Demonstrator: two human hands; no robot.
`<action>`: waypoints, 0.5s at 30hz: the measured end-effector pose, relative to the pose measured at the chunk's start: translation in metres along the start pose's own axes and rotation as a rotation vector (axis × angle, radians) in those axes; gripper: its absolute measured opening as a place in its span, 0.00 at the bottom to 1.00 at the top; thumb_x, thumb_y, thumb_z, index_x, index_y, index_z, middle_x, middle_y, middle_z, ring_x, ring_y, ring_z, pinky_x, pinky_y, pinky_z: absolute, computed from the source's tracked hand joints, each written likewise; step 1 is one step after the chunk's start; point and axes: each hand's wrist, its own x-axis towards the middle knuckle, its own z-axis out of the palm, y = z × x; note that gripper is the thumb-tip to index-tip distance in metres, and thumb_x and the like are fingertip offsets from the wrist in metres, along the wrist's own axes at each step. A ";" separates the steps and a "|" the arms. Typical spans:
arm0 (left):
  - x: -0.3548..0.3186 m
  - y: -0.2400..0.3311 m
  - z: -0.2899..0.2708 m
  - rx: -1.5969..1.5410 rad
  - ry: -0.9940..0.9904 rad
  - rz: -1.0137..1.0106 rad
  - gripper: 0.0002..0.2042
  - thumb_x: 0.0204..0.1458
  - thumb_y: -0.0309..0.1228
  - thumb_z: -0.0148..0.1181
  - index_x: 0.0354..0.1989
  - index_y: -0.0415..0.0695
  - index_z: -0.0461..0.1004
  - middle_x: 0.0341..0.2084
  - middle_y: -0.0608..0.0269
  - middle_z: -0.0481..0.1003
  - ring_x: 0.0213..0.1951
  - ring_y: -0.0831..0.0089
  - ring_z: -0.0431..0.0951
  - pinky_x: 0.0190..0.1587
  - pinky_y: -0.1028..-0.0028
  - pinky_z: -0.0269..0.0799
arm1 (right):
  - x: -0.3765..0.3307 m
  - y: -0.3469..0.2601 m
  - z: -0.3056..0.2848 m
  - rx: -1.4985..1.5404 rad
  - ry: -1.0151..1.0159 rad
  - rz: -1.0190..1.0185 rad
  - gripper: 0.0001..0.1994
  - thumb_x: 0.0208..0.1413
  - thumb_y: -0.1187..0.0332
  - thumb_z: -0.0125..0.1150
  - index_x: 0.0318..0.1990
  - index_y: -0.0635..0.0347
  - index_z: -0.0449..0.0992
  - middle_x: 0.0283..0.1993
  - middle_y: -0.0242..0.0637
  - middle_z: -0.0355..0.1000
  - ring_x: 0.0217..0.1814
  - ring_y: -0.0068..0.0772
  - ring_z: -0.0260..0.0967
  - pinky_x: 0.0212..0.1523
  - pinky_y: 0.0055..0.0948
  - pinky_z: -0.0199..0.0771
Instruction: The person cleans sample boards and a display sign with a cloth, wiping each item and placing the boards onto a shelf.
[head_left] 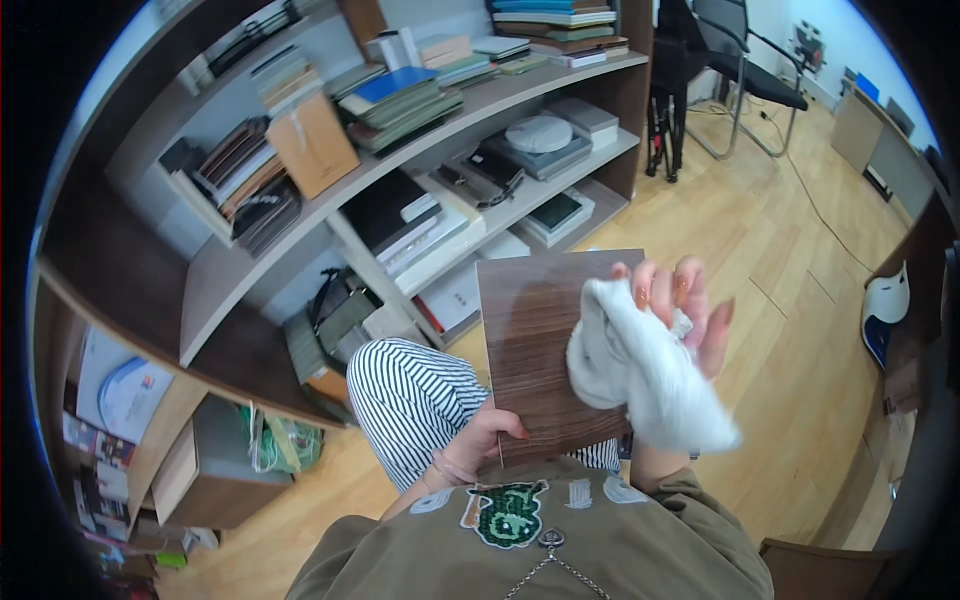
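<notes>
A flat, dark brown wood-grain board stands tilted in front of my body, above my lap. At its lower left edge my left hand grips it, thumb lying on the front face and the other fingers hidden behind. My right hand is raised at the board's right edge with its fingers curled around a bunched white cloth. Part of the cloth overlaps the right side of the board, and its loose end hangs down to the right. Whether the cloth presses on the board I cannot tell.
Ahead and left stands a shelf unit with books, folders and boxes. A brown box leans on its upper shelf. A drawer cabinet is at lower left. Far right are a black chair, a desk and a cable on the wood floor.
</notes>
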 end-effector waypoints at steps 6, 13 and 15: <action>0.062 0.012 -0.010 -0.063 -0.229 -0.021 0.35 0.24 0.16 0.46 0.52 0.33 0.60 0.48 0.49 0.67 0.51 0.61 0.66 0.52 0.69 0.63 | 0.034 -0.003 -0.028 -0.615 0.072 -0.007 0.19 0.40 0.71 0.63 0.38 0.60 0.59 0.32 0.37 0.61 0.41 0.34 0.58 0.52 0.35 0.52; 0.055 0.032 -0.017 0.009 -0.204 -0.020 0.35 0.25 0.16 0.50 0.54 0.35 0.57 0.48 0.56 0.65 0.52 0.66 0.64 0.53 0.71 0.59 | 0.019 0.039 -0.014 -1.927 0.134 -0.235 0.25 0.42 0.70 0.62 0.47 0.65 0.57 0.49 0.43 0.56 0.51 0.38 0.55 0.53 0.34 0.53; 0.041 0.038 -0.019 0.021 -0.192 0.053 0.37 0.27 0.17 0.51 0.56 0.36 0.53 0.50 0.57 0.63 0.54 0.67 0.61 0.56 0.70 0.56 | 0.001 0.053 0.000 -2.121 0.187 -0.189 0.27 0.42 0.71 0.63 0.48 0.66 0.57 0.51 0.44 0.55 0.52 0.38 0.55 0.52 0.34 0.54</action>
